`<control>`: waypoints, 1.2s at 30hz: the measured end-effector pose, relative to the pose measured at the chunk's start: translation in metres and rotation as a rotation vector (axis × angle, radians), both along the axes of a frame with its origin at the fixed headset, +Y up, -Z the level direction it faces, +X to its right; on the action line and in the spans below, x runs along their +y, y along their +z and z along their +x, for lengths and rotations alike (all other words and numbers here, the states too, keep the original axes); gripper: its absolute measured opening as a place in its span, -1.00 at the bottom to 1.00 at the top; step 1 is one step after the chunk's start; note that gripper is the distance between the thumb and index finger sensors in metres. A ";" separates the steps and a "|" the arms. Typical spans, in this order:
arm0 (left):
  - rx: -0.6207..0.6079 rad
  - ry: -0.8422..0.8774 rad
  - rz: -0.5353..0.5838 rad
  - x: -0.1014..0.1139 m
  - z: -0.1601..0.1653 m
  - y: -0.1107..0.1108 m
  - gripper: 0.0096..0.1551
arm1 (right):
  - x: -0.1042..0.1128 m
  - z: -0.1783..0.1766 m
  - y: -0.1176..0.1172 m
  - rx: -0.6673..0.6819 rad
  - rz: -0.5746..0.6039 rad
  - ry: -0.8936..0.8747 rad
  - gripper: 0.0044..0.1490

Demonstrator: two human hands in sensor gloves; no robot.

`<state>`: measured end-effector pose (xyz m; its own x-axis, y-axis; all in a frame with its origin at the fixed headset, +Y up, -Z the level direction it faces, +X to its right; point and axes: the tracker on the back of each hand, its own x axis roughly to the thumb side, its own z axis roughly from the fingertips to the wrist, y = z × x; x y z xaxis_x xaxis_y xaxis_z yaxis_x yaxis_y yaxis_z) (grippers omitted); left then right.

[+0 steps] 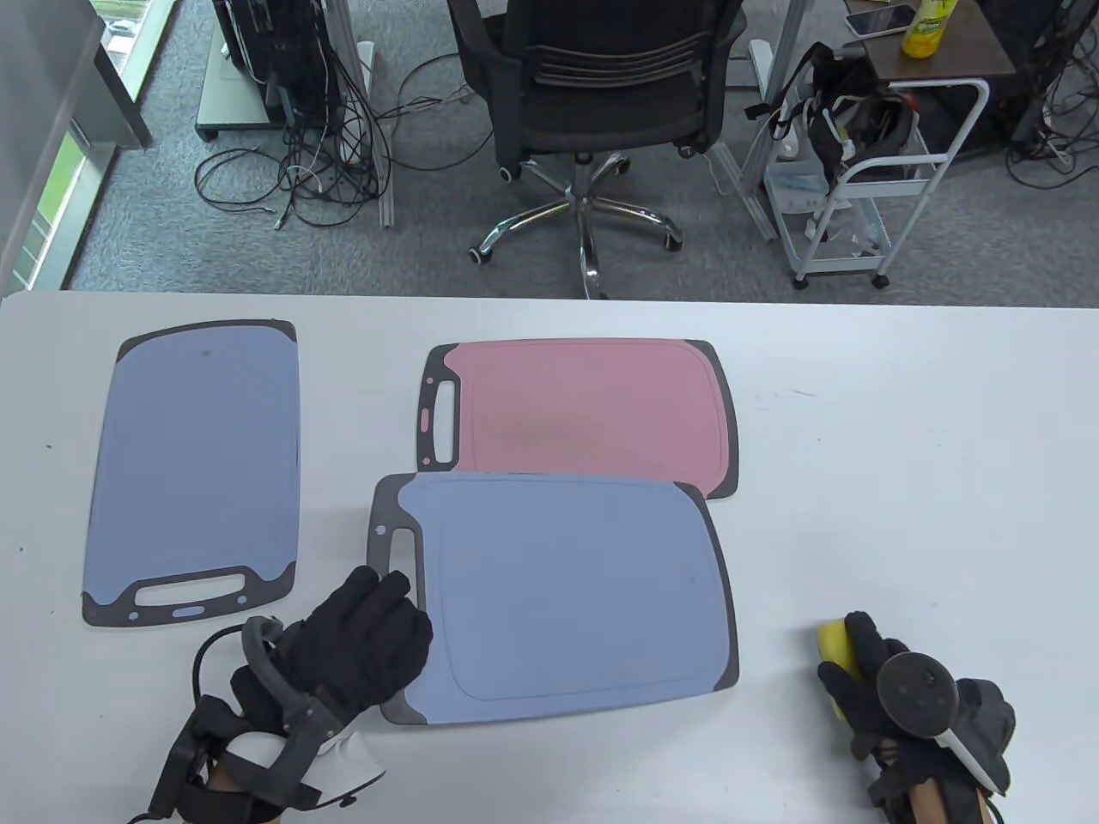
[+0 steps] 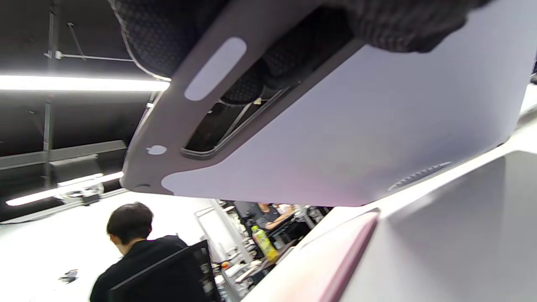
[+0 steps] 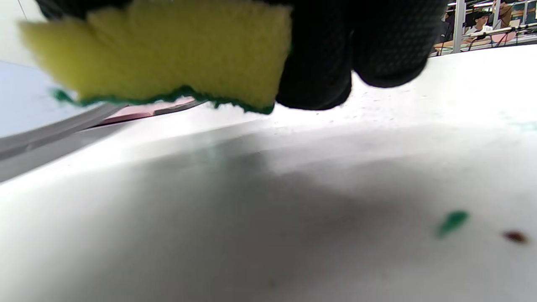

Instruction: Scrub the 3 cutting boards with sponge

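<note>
Three boards [image 1: 558, 592] flat — near one's handle left | sponge [image 1: 834, 652] in right hand [image 1: 893, 695]

Three flat cutting boards, dark grey rims and slotted handles. Tall blue board [image 1: 199, 468] near the tabletop's left edge, handle toward the near edge. Pink board [image 1: 584, 412] mid-tabletop, handle to the left. Larger blue board [image 1: 567, 592] toward the near edge, overlapping the pink one's near rim, handle end lifted. Yellow sponge [image 1: 834, 652] with green scrub face, gripped near the right near corner.
</note>
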<state>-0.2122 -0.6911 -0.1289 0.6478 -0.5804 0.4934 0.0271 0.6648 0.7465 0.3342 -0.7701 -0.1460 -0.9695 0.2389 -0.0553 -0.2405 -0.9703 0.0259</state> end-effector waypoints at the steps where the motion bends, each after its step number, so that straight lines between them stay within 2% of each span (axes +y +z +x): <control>1: 0.010 0.004 -0.001 0.002 0.000 -0.005 -0.44 | 0.000 0.000 0.000 0.002 0.004 0.002 -0.04; 6: 0.056 -0.007 -0.005 0.018 0.011 -0.057 -0.44 | -0.002 0.003 -0.001 0.003 0.010 -0.016 -0.04; 11: 0.067 -0.043 -0.026 0.038 0.040 -0.121 -0.44 | -0.001 0.001 -0.001 0.013 0.028 -0.021 -0.03; 16: 0.075 -0.077 -0.067 0.038 0.062 -0.167 -0.44 | -0.001 -0.001 -0.001 0.014 0.033 -0.006 -0.03; 20: 0.145 -0.115 -0.128 0.025 0.066 -0.198 -0.43 | -0.001 0.000 -0.001 0.013 0.028 -0.006 -0.03; 22: 0.230 -0.197 -0.158 0.013 0.064 -0.211 -0.42 | -0.001 0.001 -0.002 0.012 0.030 -0.014 -0.03; 23: 0.319 -0.289 -0.200 0.003 0.063 -0.220 -0.41 | -0.002 0.002 -0.002 0.012 0.029 -0.021 -0.03; 26: 0.520 -0.505 -0.216 -0.026 0.056 -0.237 -0.26 | -0.002 0.000 -0.003 0.021 0.018 -0.027 -0.03; 27: 0.558 -0.526 -0.230 -0.033 0.054 -0.240 -0.18 | -0.002 0.000 -0.003 0.025 0.016 -0.029 -0.03; 29: 0.642 -0.548 -0.344 -0.052 0.054 -0.250 -0.05 | -0.003 -0.002 -0.003 0.033 0.015 -0.037 -0.03; 33: 0.744 -0.641 -0.467 -0.082 0.052 -0.257 0.16 | -0.003 -0.003 -0.003 0.036 0.014 -0.037 -0.03; 36: 0.816 -0.560 -0.598 -0.091 0.048 -0.256 -0.01 | -0.003 -0.004 -0.002 0.036 0.010 -0.035 -0.03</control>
